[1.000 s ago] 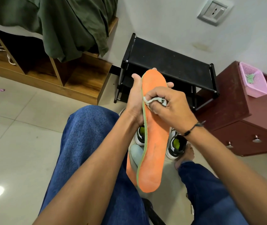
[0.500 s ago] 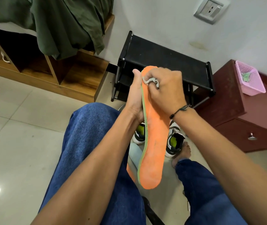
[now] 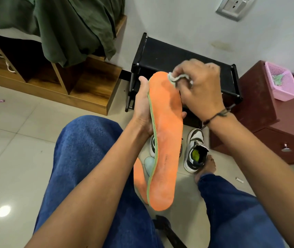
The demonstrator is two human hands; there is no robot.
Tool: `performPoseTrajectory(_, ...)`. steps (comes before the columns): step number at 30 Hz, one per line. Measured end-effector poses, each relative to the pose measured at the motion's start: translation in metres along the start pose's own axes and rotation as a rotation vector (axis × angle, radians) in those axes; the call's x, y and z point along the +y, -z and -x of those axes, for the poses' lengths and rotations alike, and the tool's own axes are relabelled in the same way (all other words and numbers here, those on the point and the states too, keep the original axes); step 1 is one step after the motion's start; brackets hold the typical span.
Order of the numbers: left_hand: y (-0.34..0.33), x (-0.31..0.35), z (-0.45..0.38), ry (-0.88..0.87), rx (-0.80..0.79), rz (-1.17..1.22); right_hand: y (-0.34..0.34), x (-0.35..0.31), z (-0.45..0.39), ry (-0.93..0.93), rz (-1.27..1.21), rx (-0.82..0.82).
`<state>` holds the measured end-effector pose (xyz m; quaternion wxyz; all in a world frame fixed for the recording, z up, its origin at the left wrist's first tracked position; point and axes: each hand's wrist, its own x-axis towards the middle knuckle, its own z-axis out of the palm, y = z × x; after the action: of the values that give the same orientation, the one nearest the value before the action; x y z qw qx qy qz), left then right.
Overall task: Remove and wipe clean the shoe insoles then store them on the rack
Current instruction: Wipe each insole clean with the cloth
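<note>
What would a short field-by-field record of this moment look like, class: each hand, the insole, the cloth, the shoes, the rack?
left hand: grips the orange insole from behind, near its upper half
right hand: pinches a small white cloth against the insole's top end
insole: held upright, orange face toward the camera
second insole: lower down behind the first, partly hidden
shoes: on the floor below the hands, one mostly hidden
black rack: against the wall, top shelf bare
</note>
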<state>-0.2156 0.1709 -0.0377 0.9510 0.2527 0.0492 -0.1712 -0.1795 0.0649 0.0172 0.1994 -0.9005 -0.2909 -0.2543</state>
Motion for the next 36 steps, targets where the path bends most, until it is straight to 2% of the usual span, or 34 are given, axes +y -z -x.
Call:
performPoseTrajectory(4,0.004,0.002,0.001,-0.012,0.0,-0.009,-0.015,0.009,-0.011,0.124,0.135,-0.136)
performPoseTrajectory(7,0.008,0.0,0.001,-0.074,0.058,-0.019,-0.03,0.009,-0.003,0.179,0.223,-0.119)
performPoseTrajectory(11,0.01,-0.003,-0.002,-0.103,0.124,0.06,-0.037,0.003,0.018,0.153,0.168,-0.113)
performPoseTrajectory(13,0.01,-0.004,-0.005,-0.058,0.114,0.082,-0.041,-0.005,0.037,0.075,0.073,-0.137)
performPoseTrajectory(16,0.01,-0.01,-0.007,-0.045,0.142,0.091,-0.038,-0.017,0.054,-0.186,-0.189,-0.136)
performPoseTrajectory(19,0.008,-0.013,-0.007,-0.054,0.142,0.1,-0.029,-0.023,0.058,-0.327,-0.331,-0.171)
performPoseTrajectory(25,-0.002,-0.01,-0.007,-0.043,0.179,0.061,-0.021,-0.02,0.058,-0.352,-0.346,-0.135)
performPoseTrajectory(29,-0.015,-0.015,-0.002,0.027,0.055,0.001,-0.012,-0.014,0.042,-0.507,-0.376,-0.044)
performPoseTrajectory(32,-0.017,-0.018,-0.002,0.059,-0.011,0.024,0.0,-0.011,0.032,-0.454,-0.387,-0.125)
performPoseTrajectory(36,-0.018,-0.021,-0.004,0.04,-0.071,-0.067,0.016,0.011,0.003,-0.337,-0.271,-0.012)
